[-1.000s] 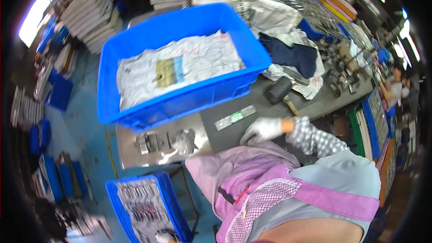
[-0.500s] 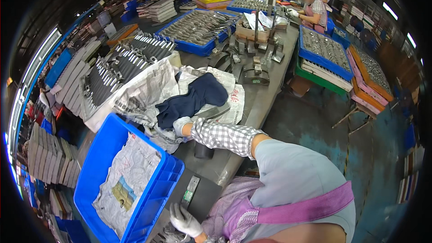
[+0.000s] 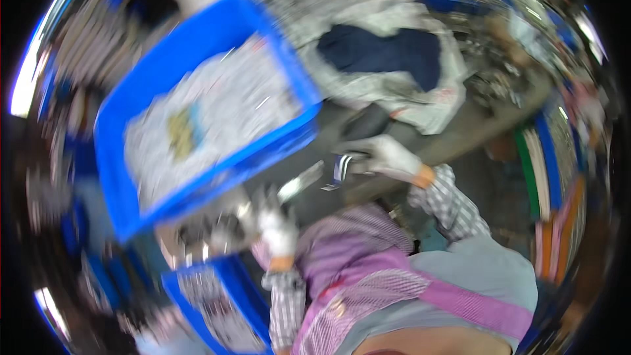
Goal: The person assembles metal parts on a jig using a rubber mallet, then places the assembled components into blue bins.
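My right hand point(image 3: 391, 159), in a white glove, is closed on a small shiny metal piece point(image 3: 340, 171) at the bench's near side. The piece's exact kind is too blurred to make out. A flat metal strip point(image 3: 301, 182) lies on the dark bench top between my hands. My left hand point(image 3: 276, 230), also gloved, is beside some blurred metal parts point(image 3: 220, 231) near the bench edge; motion smears its fingers. Beyond my right hand, a navy cloth point(image 3: 384, 52) is spread on white wrapping sheets point(image 3: 437, 108), with a dark rounded object point(image 3: 367, 122) in front.
A large blue bin point(image 3: 305, 123) stands at left, lined with crumpled paper point(image 3: 223, 105) and holding a yellowish piece point(image 3: 181, 133). A smaller blue crate point(image 3: 246, 289) with parts sits at lower left. Stacked trays point(image 3: 549, 158) stand at right, and metal pieces point(image 3: 493, 75) lie at the far bench.
The view has swung down and left. My right hand has come back from the cloth and now holds a small metal piece. My left hand is near the loose parts.
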Demonstrator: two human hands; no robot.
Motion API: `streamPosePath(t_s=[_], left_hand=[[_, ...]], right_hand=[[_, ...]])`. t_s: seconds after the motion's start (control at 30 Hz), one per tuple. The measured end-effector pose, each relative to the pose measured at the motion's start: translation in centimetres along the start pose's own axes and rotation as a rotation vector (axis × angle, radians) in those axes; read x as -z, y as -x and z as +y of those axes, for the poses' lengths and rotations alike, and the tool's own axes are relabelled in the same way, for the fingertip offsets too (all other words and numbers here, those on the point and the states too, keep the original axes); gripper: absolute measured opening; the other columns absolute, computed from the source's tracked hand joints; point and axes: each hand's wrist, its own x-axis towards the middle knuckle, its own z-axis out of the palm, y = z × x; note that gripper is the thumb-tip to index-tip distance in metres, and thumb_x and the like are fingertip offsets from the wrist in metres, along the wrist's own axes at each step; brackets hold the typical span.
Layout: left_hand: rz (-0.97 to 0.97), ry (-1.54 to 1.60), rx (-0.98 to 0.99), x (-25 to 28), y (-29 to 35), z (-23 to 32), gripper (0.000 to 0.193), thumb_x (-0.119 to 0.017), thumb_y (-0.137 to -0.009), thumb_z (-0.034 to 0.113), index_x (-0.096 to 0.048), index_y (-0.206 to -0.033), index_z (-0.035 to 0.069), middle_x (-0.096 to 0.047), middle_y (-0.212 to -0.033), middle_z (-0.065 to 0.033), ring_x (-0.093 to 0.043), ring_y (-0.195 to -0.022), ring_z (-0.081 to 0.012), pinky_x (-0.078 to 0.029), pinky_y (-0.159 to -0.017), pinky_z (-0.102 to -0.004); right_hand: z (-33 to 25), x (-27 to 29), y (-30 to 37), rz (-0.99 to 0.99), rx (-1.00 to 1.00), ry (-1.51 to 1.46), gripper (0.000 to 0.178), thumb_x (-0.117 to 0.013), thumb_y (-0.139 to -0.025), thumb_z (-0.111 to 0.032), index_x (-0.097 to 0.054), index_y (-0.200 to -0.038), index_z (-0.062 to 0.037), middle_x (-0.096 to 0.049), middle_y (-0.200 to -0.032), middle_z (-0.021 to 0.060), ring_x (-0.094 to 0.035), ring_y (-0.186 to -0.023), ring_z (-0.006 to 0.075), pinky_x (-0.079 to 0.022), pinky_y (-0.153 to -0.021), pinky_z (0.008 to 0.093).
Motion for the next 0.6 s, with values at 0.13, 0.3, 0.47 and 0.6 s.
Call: streamPosePath(t_s=[0.13, 0.3, 0.47, 0.6], left_hand=[[0.094, -0.068, -0.024, -0.8, 2.9, -3.1, 0.052, -0.069, -0.093, 0.018, -0.056, -0.142, 0.007, -0.048, -0.152, -0.0176, -0.046, -0.139, -0.0414, -0.040, -0.113, -0.0559], [0.209, -0.053, 0.016, -0.4, 6.6, -5.0, 0.042, -0.069, -0.093, 0.010, -0.062, -0.135, 0.010, -0.058, -0.141, -0.0120, -0.055, -0.129, -0.0345, -0.046, -0.106, -0.0505], [0.368, 0.103, 0.135, -0.1, 5.7, -5.0, 0.038, -0.071, -0.091, 0.005, -0.066, -0.128, 0.009, -0.065, -0.131, -0.0091, -0.064, -0.114, -0.0303, -0.051, -0.095, -0.0414], [0.407, 0.145, 0.112, -0.6, 2.9, -4.0, 0.045, -0.069, -0.093, 0.007, -0.061, -0.137, 0.006, -0.061, -0.139, -0.0142, -0.062, -0.119, -0.0336, -0.049, -0.101, -0.0437]], right_hand=[[4.8, -4.9, -1.7, -0.005, 0.008, -0.071, 0.050, -0.078, -0.090, -0.008, -0.063, -0.137, 0.0026, -0.075, -0.117, 0.0065, -0.067, -0.100, 0.0108, -0.055, -0.088, 0.0277], [4.4, -11.3, -6.8, 0.118, 0.373, 0.244, 0.031, -0.078, -0.091, -0.021, -0.076, -0.117, -0.0052, -0.078, -0.103, 0.0141, -0.075, -0.080, 0.0217, -0.056, -0.070, 0.0333], [3.8, -13.3, -7.5, 0.153, 0.275, 0.474, 0.026, -0.078, -0.087, -0.033, -0.080, -0.109, -0.0177, -0.076, -0.086, 0.0083, -0.073, -0.072, 0.0264, -0.057, -0.065, 0.0334], [3.6, -11.5, -8.2, 0.074, 0.423, 0.676, 0.025, -0.077, -0.089, -0.028, -0.080, -0.111, -0.0164, -0.076, -0.095, 0.0073, -0.072, -0.080, 0.0243, -0.058, -0.070, 0.0323]])
